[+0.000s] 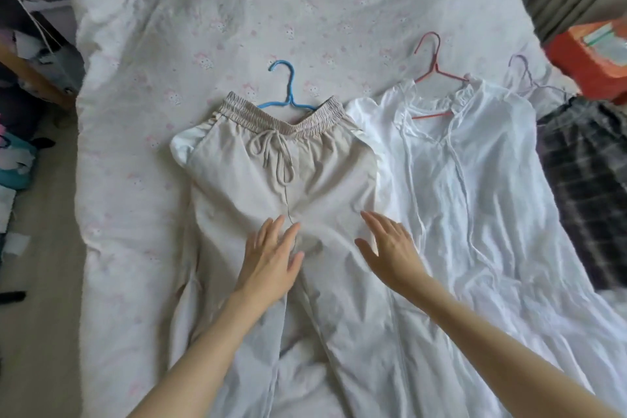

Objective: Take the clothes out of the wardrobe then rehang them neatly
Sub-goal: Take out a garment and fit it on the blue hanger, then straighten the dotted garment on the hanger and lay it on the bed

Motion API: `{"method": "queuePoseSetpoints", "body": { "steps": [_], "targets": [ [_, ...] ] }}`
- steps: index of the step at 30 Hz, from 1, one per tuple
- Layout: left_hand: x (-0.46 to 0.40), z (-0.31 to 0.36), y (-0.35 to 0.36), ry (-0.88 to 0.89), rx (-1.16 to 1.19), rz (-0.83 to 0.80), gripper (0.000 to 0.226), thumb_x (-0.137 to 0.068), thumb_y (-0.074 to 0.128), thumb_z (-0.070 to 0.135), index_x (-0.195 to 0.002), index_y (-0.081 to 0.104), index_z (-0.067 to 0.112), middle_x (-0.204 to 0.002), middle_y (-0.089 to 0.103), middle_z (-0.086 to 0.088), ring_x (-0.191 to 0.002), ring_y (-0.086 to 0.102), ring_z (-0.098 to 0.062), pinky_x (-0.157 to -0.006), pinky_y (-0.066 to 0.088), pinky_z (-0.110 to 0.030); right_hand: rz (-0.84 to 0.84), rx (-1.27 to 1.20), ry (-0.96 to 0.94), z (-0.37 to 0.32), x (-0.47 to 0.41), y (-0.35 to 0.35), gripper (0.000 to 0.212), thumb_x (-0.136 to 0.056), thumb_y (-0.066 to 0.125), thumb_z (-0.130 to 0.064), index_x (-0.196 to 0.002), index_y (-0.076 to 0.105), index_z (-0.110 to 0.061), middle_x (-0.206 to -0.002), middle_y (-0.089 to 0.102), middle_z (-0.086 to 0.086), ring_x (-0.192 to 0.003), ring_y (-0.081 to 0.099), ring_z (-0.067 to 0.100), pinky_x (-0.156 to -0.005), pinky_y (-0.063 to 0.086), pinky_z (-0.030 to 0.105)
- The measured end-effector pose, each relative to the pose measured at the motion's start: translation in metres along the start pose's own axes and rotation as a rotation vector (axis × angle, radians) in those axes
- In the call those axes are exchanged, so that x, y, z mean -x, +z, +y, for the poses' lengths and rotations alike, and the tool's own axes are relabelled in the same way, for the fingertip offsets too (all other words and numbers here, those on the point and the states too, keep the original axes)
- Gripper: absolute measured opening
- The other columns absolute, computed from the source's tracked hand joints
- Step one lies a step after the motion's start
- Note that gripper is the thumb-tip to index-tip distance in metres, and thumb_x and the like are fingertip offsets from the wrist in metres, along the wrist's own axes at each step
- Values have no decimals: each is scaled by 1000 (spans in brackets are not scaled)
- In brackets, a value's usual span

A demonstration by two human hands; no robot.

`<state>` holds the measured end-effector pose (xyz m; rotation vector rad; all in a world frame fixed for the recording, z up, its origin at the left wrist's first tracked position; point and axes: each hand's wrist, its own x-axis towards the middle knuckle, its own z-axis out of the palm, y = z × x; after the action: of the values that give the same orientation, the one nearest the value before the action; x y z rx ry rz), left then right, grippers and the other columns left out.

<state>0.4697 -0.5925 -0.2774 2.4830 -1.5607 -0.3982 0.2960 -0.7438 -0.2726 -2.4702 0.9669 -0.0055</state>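
Smoothing is what both your hands look set for: your left hand [271, 258] lies flat, fingers spread, on the crotch seam of the beige drawstring trousers [285, 187], and your right hand [390, 248] is equally spread at their right edge, though whether it presses the cloth or hovers just above it can't be told. Neither pinches anything. The trousers lie on the bed sheet [203, 10], waistband over the blue hanger [288, 92], touching the white dress [475, 180] on its red hanger [434, 78]; a dark plaid garment [583, 173] lies beyond on a purple hanger [526, 75].

The risks, as I judge them: sweeping outward could drag the dress's edge along and rumple it. Pushing upward could slide the waistband off the blue hanger, which looks only loosely seated. Lifting by the hook without checking that seating may let the trousers slip off.
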Motion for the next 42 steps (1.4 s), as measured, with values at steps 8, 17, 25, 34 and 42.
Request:
{"method": "queuePoseSetpoints", "body": {
  "steps": [8, 17, 25, 34, 42],
  "targets": [
    [108, 68, 11, 204, 19, -17, 42, -85, 38, 37, -123, 44, 18, -123, 57, -16, -118, 48, -34, -92, 47, -49, 184, -9, 220, 14, 189, -5, 47, -88, 49, -35, -126, 53, -9, -124, 59, 13, -115, 57, 31, -91, 47, 53],
    [105, 184, -9, 554, -39, -27, 48, -89, 33, 44, -125, 48, 16, -123, 58, -15, -119, 45, -31, -95, 42, -50, 423, 19, 556, 60, 359, -54, 45, -89, 53, -34, -127, 53, -10, -126, 58, 10, -116, 56, 30, -96, 42, 51],
    [167, 384, 36, 906, -35, -181, 50, -93, 29, 43, -125, 53, 14, -126, 57, -13, -120, 51, -34, -94, 45, -53, 766, -146, 933, 114, 491, -87, 47, -86, 55, -26, -130, 52, -9, -129, 55, 13, -120, 51, 32, -99, 39, 56],
    [256, 586, 84, 1244, 27, -295, 47, -84, 37, 38, -118, 57, 13, -117, 61, -16, -111, 57, -39, -86, 49, -55, 936, -106, 1318, 180, 679, -107, 56, -82, 41, -42, -123, 59, -8, -125, 59, 13, -118, 54, 31, -97, 36, 56],
    [322, 741, 93, 1603, 10, -260, 51, -86, 35, 40, -118, 62, 11, -120, 61, -17, -114, 55, -39, -88, 46, -55, 1169, -123, 1615, 195, 806, -131, 59, -86, 40, -46, -132, 50, -11, -137, 50, 9, -130, 42, 28, -109, 27, 50]
  ]
}}
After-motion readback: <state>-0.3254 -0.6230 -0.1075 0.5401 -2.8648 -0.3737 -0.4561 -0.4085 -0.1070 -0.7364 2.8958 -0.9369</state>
